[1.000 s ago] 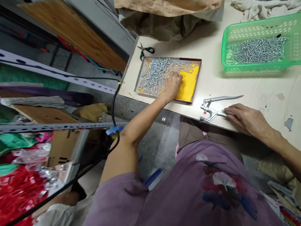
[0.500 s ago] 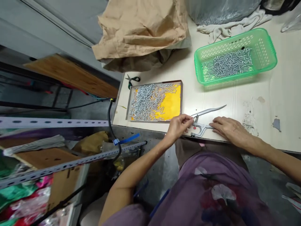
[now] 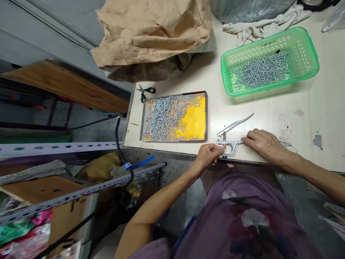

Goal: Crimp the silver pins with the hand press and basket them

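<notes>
While my left grip (image 3: pixel 210 154) is pinched together at the pliers (image 3: pixel 236 144), my right grip (image 3: pixel 261 142) touches their other end, whether clamped I cannot tell; the tray (image 3: pixel 196 121) lies ahead-left of my left grip.

We take this for a small workshop — a place of bench work with little metal parts. On the pale wood-grained table (image 3: pixel 266 122), small silvery metal pieces (image 3: pixel 160 117) fill much of a shallow yellow-bottomed rectangular tray (image 3: pixel 196 122), and more lie in the perforated green plastic basket (image 3: pixel 309 68) at far right. Near the front edge we see a silver-grey metal hand tool (image 3: pixel 235 142). To the left — perforated pale metal rails (image 3: pixel 63 148), a brown cardboard box (image 3: pixel 66 219), and jumbled green and pink plastic materials (image 3: pixel 17 230).
</notes>
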A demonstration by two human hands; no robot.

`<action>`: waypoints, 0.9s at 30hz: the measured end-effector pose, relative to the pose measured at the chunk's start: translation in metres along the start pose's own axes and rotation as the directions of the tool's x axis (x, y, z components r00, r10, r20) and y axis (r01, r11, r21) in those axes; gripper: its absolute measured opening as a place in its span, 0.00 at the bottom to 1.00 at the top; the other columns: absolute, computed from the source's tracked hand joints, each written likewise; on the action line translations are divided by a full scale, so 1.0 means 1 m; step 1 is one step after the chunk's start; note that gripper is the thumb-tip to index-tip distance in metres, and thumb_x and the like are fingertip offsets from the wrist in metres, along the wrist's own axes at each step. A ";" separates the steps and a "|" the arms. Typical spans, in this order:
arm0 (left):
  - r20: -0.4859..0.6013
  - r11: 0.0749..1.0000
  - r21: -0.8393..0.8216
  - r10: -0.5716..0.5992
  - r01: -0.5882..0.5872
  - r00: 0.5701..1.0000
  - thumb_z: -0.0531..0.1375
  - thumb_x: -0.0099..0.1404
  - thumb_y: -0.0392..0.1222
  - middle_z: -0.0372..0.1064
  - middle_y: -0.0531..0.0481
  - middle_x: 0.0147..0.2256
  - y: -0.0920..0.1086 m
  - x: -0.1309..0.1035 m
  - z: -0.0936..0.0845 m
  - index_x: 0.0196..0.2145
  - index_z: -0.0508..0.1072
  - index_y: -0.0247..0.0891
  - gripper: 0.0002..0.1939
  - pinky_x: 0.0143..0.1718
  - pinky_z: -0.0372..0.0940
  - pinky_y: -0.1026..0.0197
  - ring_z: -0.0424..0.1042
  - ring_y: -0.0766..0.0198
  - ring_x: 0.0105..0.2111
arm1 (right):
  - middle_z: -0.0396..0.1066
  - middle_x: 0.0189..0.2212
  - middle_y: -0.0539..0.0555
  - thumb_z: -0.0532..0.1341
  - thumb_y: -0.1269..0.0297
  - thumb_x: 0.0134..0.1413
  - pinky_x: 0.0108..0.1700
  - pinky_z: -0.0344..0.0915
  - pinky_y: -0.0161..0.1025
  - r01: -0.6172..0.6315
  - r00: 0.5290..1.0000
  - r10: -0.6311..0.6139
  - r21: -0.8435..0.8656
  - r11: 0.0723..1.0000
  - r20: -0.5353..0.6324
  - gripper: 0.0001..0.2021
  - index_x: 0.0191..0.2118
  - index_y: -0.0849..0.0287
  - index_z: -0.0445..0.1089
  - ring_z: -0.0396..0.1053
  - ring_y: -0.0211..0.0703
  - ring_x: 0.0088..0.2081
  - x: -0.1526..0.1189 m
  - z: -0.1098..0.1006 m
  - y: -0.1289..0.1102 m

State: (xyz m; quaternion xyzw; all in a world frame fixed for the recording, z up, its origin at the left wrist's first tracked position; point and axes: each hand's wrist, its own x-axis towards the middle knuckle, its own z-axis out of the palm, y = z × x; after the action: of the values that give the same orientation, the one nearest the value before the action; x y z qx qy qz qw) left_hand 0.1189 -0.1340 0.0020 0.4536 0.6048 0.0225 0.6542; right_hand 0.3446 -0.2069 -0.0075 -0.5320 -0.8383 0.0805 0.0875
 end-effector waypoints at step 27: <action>0.140 0.990 0.082 -0.126 0.116 0.982 0.65 0.62 0.37 0.64 0.59 0.15 0.008 0.000 0.002 0.25 0.69 0.31 0.11 0.11 0.56 0.73 0.60 0.75 0.09 | 0.69 0.39 0.57 0.49 0.71 0.64 0.36 0.52 0.41 -0.136 0.986 0.134 0.006 0.991 0.096 0.11 0.38 0.58 0.69 0.61 0.45 0.36 0.014 -0.014 0.004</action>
State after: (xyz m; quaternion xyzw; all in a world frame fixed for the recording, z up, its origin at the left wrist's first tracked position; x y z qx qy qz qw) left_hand 0.1251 -0.1306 0.0069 0.4400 0.5824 -0.0725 0.6796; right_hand 0.3452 -0.1919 0.0065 -0.5826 -0.8031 0.1167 0.0450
